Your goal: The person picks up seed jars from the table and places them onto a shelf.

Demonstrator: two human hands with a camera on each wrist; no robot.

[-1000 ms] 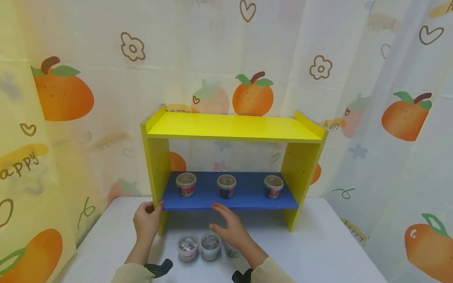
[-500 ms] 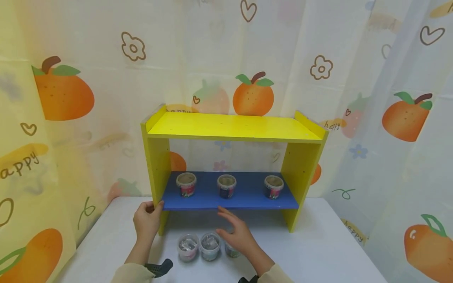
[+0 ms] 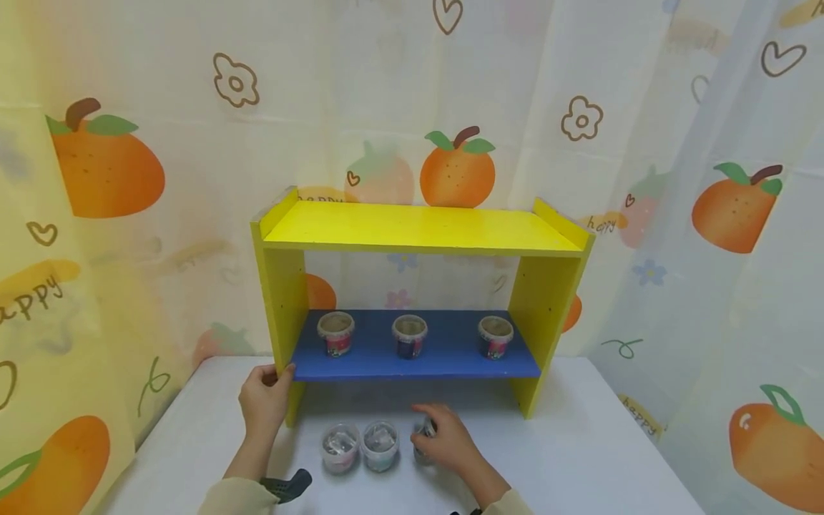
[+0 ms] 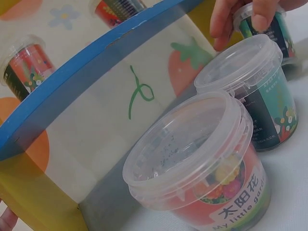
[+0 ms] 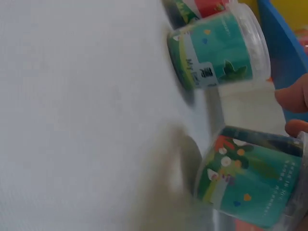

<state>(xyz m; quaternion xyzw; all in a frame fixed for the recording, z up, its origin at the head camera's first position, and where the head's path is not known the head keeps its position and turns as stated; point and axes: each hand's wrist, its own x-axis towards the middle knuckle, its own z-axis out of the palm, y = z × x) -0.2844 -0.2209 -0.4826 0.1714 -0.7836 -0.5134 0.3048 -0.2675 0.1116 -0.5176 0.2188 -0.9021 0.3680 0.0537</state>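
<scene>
A fruit-patterned curtain (image 3: 360, 86) was hung behind a white table (image 3: 566, 443), on which a yellow shelf (image 3: 425, 227) with a blue board (image 3: 453, 340) was set. The shelf's left side was gripped by the left hand (image 3: 265, 400), thumb in front, fingers curled behind. The end cup (image 5: 250, 178), before the shelf, was clasped by the right hand (image 3: 450, 442), thumb and fingers bent round its upper part. Beside it, a green-labelled cup (image 4: 264, 106) and a red-labelled cup (image 4: 231, 204) were placed close together; three cups (image 3: 409, 339) were spaced along the board.

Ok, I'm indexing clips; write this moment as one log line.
left hand: grips yellow side panel; right hand: grips teal-labelled cup; blue shelf: three cups; table: two other lidded cups
</scene>
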